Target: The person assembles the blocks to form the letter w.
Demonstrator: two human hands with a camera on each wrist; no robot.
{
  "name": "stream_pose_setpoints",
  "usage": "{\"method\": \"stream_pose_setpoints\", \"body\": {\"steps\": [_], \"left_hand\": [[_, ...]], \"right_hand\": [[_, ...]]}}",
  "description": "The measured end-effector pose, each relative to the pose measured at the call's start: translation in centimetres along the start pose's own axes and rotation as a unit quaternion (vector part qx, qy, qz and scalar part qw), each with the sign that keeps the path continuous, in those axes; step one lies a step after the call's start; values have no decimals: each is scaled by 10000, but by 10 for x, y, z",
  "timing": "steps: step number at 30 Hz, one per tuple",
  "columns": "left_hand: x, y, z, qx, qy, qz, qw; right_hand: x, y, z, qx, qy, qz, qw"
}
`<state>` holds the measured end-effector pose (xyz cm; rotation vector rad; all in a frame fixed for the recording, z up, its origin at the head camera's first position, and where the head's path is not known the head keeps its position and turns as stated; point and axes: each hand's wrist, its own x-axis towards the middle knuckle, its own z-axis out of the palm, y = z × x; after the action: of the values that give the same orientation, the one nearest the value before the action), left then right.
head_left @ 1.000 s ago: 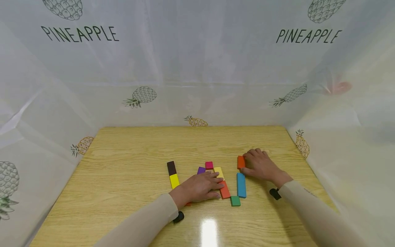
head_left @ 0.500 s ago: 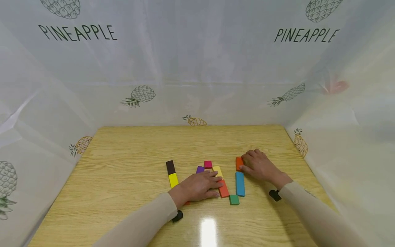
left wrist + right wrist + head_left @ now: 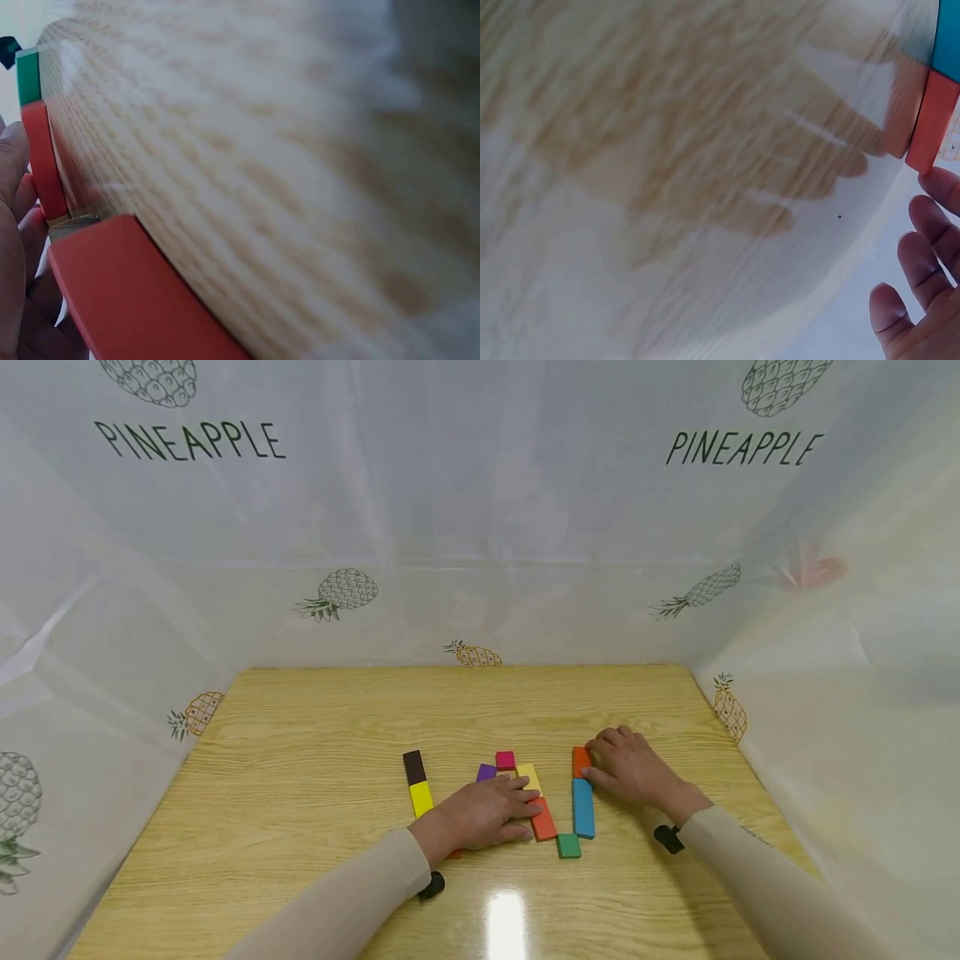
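My left hand (image 3: 487,814) lies with extended fingers over a row of coloured blocks, its fingertips on a pale yellow block (image 3: 529,779) and a red block (image 3: 543,821). It hides part of a purple block (image 3: 487,772) and most of another red block (image 3: 142,292), which fills the lower part of the left wrist view. My right hand (image 3: 632,767) touches an orange block (image 3: 581,762). In the right wrist view its index fingertip meets the block's end while the other fingers stay loose. The orange block sits end to end with a blue block (image 3: 582,808).
A green block (image 3: 568,846) joins the bottoms of the red and blue blocks. A magenta block (image 3: 506,761) sits above the middle. To the left, a dark brown block (image 3: 415,767) and a yellow block (image 3: 422,799) form a slanting line. A pineapple-print sheet surrounds the wooden table (image 3: 315,718).
The orange block has slid towards me under my right hand, closing the gap to the blue block. My left hand has stayed in place.
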<state>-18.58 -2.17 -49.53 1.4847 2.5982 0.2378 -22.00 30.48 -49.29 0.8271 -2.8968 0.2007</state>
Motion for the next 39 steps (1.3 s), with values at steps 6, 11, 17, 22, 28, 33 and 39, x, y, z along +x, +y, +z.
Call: {"method": "stream_pose_setpoints", "body": {"steps": [6,11,17,22,28,33,39], "left_hand": [[0,0,0,-71,-18,-37,10000],[0,0,1,-67,23,-21,10000],[0,0,2,-76,31,-32,10000],[1,0,2,-63,-1,-59,10000],[5,0,-1,86,-56,-31,9999],[10,0,-3,482,11,30,9988],[12,4,-7,523,-28,-87,9986]], "right_hand": [[-1,0,0,-42,10,-47,10000],[0,0,0,-52,-18,-51,10000],[0,0,1,-68,-60,-2,10000],[0,0,0,-57,-131,51,9999],[-3,2,-1,131,-147,333,9992],[-7,4,-2,283,-9,513,9983],[-14,5,3,355,-49,641,9973]]}}
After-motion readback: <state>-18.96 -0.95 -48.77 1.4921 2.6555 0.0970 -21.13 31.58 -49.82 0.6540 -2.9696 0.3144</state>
